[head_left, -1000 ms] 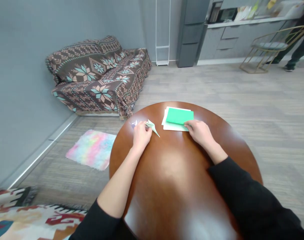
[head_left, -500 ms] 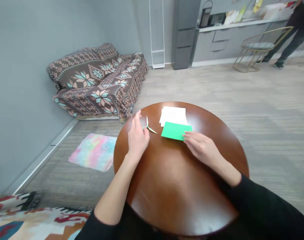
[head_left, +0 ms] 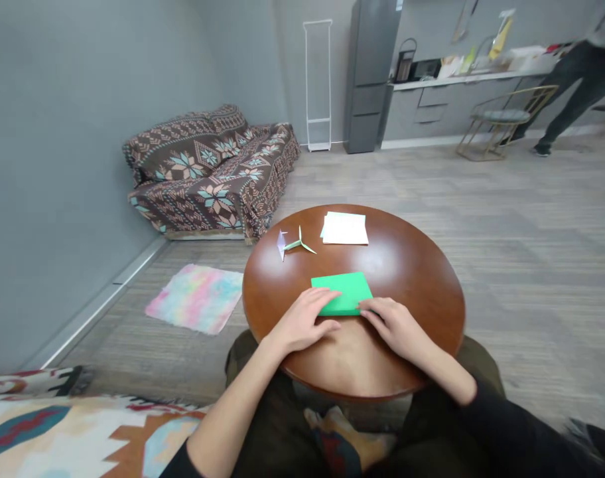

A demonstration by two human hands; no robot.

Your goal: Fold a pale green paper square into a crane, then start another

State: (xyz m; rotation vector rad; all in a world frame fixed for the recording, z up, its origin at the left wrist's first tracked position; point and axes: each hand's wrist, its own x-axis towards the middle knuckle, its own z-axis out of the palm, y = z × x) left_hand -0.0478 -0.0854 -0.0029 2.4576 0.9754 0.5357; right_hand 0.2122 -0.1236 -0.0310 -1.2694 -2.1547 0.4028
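So the left hand (head_left: 307, 322) was spread open with its fingers laid over the near left part of the green paper (head_left: 349, 285), thumb off to the side, just short of the near edge. The right hand (head_left: 395, 325) had its fingertips on the near right corner, bent a bit (couldn't tell if it was actually pinching the paper or just resting there). The green paper itself was on the near half of a round brown bench (head_left: 414, 272), roughly centered between the two hands. Past it, toward the far left side, stood a pale green folded piece (head_left: 300, 241) with thin pointy arms, and right beside it a small pale purple folded piece (head_left: 281, 244). Near the far edge was a loose stack of white sheets (head_left: 345, 230), not lined up very neatly. Out beyond the bench there was a fluffy pastel rug (head_left: 196, 299) on the floor to the left, a sofa (head_left: 213, 176) under a patterned cover behind that, a tall grey fridge (head_left: 372, 79) farther back, and another person (head_left: 566, 96) standing by a gold-framed chair (head_left: 506, 117) at the far right.
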